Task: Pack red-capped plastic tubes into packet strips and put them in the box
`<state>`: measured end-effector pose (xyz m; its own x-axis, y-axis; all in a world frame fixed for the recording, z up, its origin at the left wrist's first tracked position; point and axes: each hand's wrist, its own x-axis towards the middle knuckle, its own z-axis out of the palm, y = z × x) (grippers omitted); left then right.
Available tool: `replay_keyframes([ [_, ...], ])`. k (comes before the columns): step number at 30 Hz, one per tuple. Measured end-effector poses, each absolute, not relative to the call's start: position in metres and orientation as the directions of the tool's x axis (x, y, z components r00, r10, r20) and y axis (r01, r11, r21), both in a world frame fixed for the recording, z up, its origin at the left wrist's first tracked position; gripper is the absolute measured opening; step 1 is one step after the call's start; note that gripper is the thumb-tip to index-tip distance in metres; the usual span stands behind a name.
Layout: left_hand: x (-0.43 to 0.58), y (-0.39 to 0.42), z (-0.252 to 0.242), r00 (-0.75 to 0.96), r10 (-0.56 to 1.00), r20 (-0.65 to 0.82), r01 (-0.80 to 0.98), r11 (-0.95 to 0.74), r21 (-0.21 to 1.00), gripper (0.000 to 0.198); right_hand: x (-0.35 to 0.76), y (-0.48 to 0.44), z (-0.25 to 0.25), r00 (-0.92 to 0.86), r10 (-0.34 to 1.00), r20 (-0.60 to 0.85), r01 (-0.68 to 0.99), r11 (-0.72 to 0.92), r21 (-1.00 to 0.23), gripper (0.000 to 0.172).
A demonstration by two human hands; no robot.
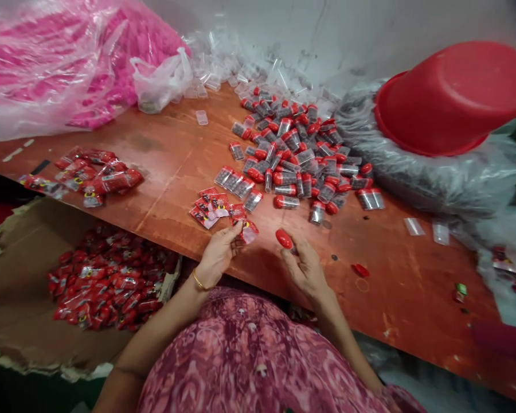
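Gripping a red-capped container (285, 239) in my right hand (305, 266) and pinching a red packet (250, 232) in my left hand (218, 251), both just below frame centre, I note slackened fingertips could drop either.

A large clear plastic bag full of bright pink material (90, 57) fills the far left of the reddish-brown table (172, 137), with a small white plastic bag (161, 86) just beside it. A pale wall (339, 28) stands behind. On the right, a red bucket (451, 97) sits upturned and tilted on a bulging plastic sack (413, 172). Nearer the front edge lie a thin rubber band (362, 285) and a small green-and-red object (460, 291), too small to identify.
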<state>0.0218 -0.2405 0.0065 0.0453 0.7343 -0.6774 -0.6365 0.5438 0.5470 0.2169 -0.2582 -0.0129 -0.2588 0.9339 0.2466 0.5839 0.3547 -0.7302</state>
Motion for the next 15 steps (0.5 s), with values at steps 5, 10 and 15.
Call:
replay_keyframes([
  [5, 0.03, -0.241, 0.013, 0.062, 0.751, -0.657, -0.608, 0.55, 0.572, 0.031, 0.213, -0.267, 0.009, -0.466, 0.844, 0.265, 0.634, 0.527, -0.566, 0.046],
  [10, 0.031, -0.242, 0.016, 0.05, 0.782, -0.621, -0.569, 0.533, 0.626, 0.041, 0.209, -0.269, 0.015, -0.542, 0.808, 0.229, 0.659, 0.578, -0.482, 0.048],
  [15, 0.033, -0.244, 0.016, -0.023, 0.788, -0.615, -0.522, 0.515, 0.68, 0.039, 0.204, -0.267, 0.001, -0.48, 0.847, 0.229, 0.679, 0.524, -0.514, 0.04],
])
